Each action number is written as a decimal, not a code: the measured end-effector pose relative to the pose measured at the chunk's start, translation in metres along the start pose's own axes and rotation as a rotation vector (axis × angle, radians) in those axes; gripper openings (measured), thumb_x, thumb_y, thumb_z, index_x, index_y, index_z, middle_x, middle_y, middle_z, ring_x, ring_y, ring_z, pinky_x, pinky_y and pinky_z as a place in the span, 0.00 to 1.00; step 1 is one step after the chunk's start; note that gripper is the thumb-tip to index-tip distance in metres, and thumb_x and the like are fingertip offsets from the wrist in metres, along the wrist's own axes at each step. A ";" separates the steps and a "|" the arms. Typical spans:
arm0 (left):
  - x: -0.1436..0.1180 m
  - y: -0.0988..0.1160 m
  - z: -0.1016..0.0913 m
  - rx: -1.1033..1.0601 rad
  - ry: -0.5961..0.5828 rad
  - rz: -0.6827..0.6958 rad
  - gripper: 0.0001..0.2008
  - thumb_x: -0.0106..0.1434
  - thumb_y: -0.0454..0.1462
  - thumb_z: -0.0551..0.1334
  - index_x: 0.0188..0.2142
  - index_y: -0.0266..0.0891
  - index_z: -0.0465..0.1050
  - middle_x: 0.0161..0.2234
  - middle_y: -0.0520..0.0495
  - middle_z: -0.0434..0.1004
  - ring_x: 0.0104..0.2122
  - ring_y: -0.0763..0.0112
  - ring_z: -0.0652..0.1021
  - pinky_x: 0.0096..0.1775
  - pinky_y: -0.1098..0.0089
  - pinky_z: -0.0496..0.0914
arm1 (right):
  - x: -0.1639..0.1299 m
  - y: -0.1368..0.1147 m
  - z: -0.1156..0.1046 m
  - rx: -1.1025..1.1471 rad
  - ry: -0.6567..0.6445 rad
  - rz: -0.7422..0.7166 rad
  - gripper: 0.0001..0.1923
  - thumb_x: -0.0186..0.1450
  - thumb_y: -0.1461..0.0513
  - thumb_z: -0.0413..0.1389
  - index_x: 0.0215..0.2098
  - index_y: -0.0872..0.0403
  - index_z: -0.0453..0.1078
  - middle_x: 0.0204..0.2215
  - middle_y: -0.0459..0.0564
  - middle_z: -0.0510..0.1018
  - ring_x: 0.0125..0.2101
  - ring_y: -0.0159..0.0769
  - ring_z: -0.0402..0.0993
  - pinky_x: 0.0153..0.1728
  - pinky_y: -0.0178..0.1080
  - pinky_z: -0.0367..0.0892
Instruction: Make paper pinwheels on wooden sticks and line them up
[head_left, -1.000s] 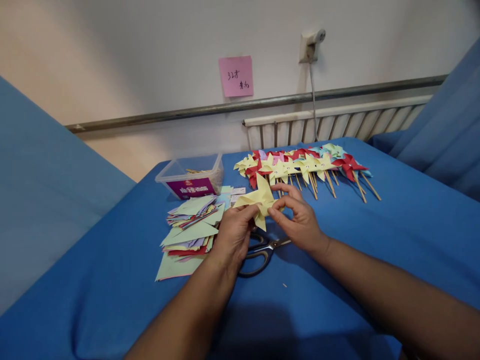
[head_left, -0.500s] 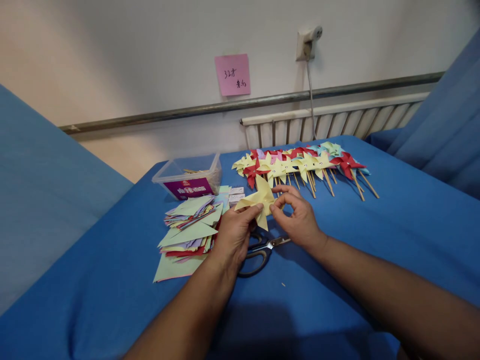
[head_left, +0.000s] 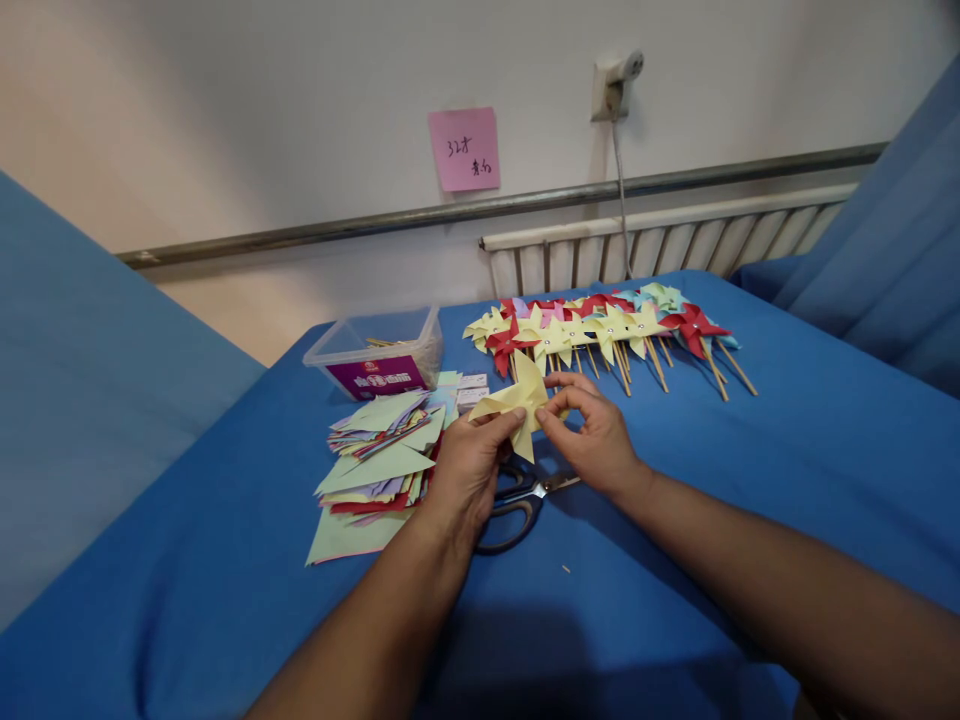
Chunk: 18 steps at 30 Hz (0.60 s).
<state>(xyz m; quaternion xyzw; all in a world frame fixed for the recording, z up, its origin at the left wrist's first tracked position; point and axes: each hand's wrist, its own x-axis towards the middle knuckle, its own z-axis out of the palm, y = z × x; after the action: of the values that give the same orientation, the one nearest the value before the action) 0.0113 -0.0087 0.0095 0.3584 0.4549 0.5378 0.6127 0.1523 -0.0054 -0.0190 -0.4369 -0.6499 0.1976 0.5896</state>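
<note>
Holding a yellow pinwheel (head_left: 517,402) just above centre of the frame, both hands meet over the blue counter (head_left: 750,470). The left hand (head_left: 469,470) pinches the paper's lower left edge between thumb and curled fingers; the right hand (head_left: 592,435) closes thumb and forefinger on its right side, the other fingers loosely bent. The paper is lifted clear of the counter, its folded points sticking up and down. Directly below the hands lie scissors (head_left: 517,505), black handles toward the lower left, blades partly hidden under the right hand. Left of centre sits a loose pile of paper squares (head_left: 375,455) in yellow, green, purple and red, touching the left hand's side. Behind the pile, a clear tub (head_left: 375,350) with a purple label stands near the counter's far edge. Across the upper middle runs a row of finished pinwheels (head_left: 600,325) on wooden sticks, yellow, red and pale blue, overlapping one another. On the wall above, a pink note (head_left: 464,148) and a socket (head_left: 616,80)
</note>
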 end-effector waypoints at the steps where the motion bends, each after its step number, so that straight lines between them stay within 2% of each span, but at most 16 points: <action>1: 0.000 0.000 0.000 -0.003 -0.004 -0.003 0.16 0.45 0.35 0.72 0.35 0.31 0.78 0.25 0.48 0.77 0.22 0.73 0.72 0.31 0.70 0.68 | 0.000 0.000 0.000 0.001 0.000 0.004 0.06 0.59 0.64 0.57 0.24 0.52 0.67 0.41 0.52 0.75 0.45 0.39 0.72 0.47 0.44 0.66; 5: -0.001 0.000 0.001 -0.020 -0.022 -0.006 0.17 0.44 0.35 0.72 0.35 0.31 0.78 0.27 0.46 0.78 0.23 0.73 0.73 0.31 0.70 0.69 | 0.000 0.000 0.000 0.010 0.005 0.012 0.06 0.59 0.65 0.57 0.24 0.53 0.67 0.41 0.53 0.75 0.45 0.39 0.73 0.47 0.44 0.65; 13: 0.003 -0.003 -0.002 0.038 0.003 0.020 0.14 0.45 0.35 0.71 0.34 0.31 0.79 0.22 0.49 0.75 0.20 0.75 0.71 0.32 0.70 0.69 | -0.001 -0.001 0.001 0.078 -0.003 0.030 0.05 0.59 0.63 0.58 0.26 0.52 0.67 0.41 0.53 0.75 0.46 0.40 0.72 0.49 0.45 0.65; 15: 0.003 -0.002 -0.002 0.063 0.011 0.009 0.14 0.45 0.35 0.71 0.33 0.31 0.79 0.24 0.47 0.77 0.21 0.73 0.72 0.32 0.69 0.69 | 0.000 -0.001 0.001 0.151 0.024 0.083 0.05 0.58 0.61 0.59 0.30 0.52 0.67 0.43 0.53 0.75 0.46 0.40 0.72 0.49 0.46 0.66; 18: 0.000 -0.001 -0.001 0.087 0.017 -0.023 0.14 0.45 0.36 0.70 0.32 0.31 0.79 0.25 0.45 0.78 0.22 0.70 0.74 0.31 0.68 0.69 | 0.002 0.000 0.001 0.301 0.036 0.235 0.14 0.57 0.57 0.62 0.38 0.51 0.66 0.39 0.51 0.76 0.39 0.38 0.74 0.43 0.44 0.70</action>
<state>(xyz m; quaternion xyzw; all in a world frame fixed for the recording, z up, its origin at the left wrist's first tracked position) 0.0109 -0.0084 0.0086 0.3750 0.4871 0.5133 0.5989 0.1518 -0.0036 -0.0173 -0.4200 -0.5468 0.3524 0.6328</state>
